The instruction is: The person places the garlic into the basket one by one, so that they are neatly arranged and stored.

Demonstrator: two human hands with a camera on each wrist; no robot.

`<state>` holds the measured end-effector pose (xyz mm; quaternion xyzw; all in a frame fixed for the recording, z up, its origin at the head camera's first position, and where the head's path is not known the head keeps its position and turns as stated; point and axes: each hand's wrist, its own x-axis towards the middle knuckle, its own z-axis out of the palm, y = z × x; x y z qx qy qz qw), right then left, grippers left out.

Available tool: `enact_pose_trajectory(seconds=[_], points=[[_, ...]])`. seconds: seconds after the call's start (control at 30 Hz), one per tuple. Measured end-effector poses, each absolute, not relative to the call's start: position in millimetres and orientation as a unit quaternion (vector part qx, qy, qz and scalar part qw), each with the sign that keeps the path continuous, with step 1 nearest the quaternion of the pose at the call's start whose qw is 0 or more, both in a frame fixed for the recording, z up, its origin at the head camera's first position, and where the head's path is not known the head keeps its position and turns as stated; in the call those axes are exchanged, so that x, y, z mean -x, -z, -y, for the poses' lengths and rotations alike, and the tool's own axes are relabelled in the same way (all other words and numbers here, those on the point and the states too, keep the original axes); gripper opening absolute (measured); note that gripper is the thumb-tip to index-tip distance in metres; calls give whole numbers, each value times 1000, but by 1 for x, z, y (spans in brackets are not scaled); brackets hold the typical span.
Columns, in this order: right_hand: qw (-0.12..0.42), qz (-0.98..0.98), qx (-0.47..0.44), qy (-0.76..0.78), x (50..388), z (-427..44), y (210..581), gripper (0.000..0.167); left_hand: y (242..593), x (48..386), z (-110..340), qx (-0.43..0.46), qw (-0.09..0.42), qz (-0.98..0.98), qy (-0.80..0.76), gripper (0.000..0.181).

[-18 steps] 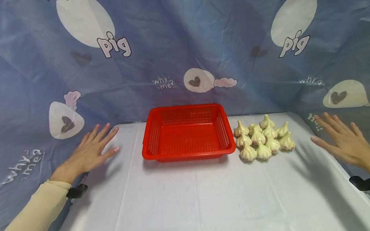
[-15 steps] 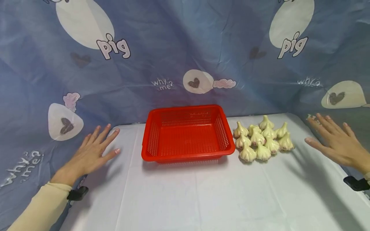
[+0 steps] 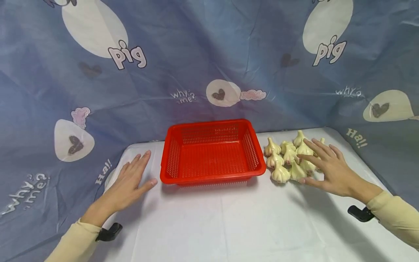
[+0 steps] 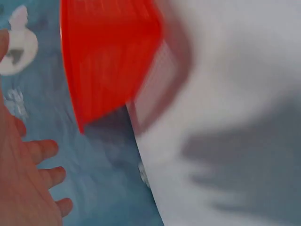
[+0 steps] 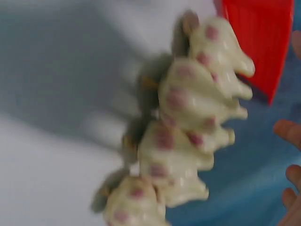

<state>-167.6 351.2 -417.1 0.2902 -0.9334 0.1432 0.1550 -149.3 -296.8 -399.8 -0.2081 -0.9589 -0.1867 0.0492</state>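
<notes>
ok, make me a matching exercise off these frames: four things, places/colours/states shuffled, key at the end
Column one
1. basket
2. garlic bulbs
3. left hand
4. right hand

Column two
A. partly hides the pale cluster in the head view
B. to the left of the red container in the head view, holding nothing
C. red, with perforated walls
D. cream-coloured, grouped on the white cloth

Pairs: 1-C, 2-D, 3-B, 4-A
</notes>
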Motion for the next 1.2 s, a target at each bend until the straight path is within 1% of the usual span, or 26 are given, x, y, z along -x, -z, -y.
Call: enact_pose_trajectory(seconds=[0.23, 0.4, 0.47, 0.63, 0.77, 0.9, 1.0, 1.2], points=[[180, 920, -324, -124, 175, -326, 434, 62, 411, 141, 267, 205, 50, 950, 231, 104], [204, 916, -327, -115, 182, -318, 446, 57, 419, 145, 258, 179, 63, 950, 248, 109], [210, 916, -322, -114, 184, -316, 450, 55, 422, 146, 256, 165, 59, 949, 262, 110], [209, 920, -310, -116, 187, -311, 459, 50, 430, 149, 253, 137, 17, 945, 297, 114], [203, 923, -306, -113, 189, -307, 466, 50, 436, 149, 251, 133, -21, 941, 310, 118], [198, 924, -309, -106, 189, -306, 473, 49, 442, 149, 248, 132, -37, 939, 316, 120], [195, 925, -310, -105, 189, -305, 477, 47, 445, 149, 247, 123, -35, 938, 321, 120], [202, 922, -311, -113, 190, -305, 479, 45, 452, 151, 243, 117, -15, 932, 344, 114]])
